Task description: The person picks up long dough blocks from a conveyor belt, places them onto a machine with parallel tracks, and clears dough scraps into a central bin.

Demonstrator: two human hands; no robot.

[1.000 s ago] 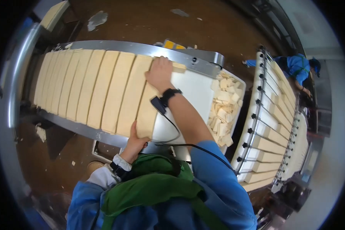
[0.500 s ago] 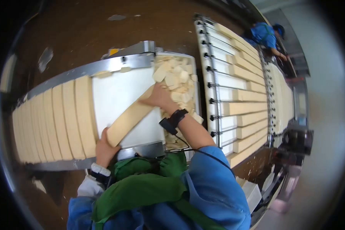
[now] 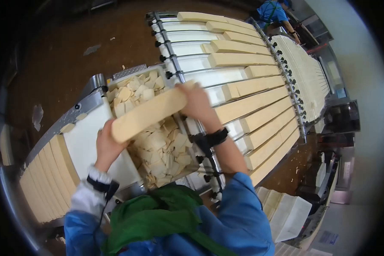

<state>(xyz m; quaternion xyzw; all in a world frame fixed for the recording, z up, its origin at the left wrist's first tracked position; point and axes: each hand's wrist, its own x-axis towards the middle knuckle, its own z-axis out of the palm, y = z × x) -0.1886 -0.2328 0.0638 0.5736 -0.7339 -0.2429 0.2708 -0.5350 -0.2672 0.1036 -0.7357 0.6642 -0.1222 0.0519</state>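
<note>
A: Head view, hands?
B: Both part-closed on one pale block [image 3: 151, 112]. Your left hand [image 3: 109, 145] wraps its near-left end; your right hand [image 3: 197, 102] has the other end, finger detail blurred.
A: Block position?
B: Slanted, right end farther from you, across the bin [image 3: 132, 76] of pale scraps [image 3: 158, 147]. Can't tell the gap to the scraps.
A: Left side?
B: White surface [image 3: 87, 132] just beside the bin, a row of blocks [image 3: 51, 179] packed on it.
A: Right?
B: Your right hand is next to the rod-divided table [image 3: 192, 62], lane blocks [image 3: 251, 104] between its rods. Co-worker [image 3: 273, 13] well apart, beyond the far end.
</note>
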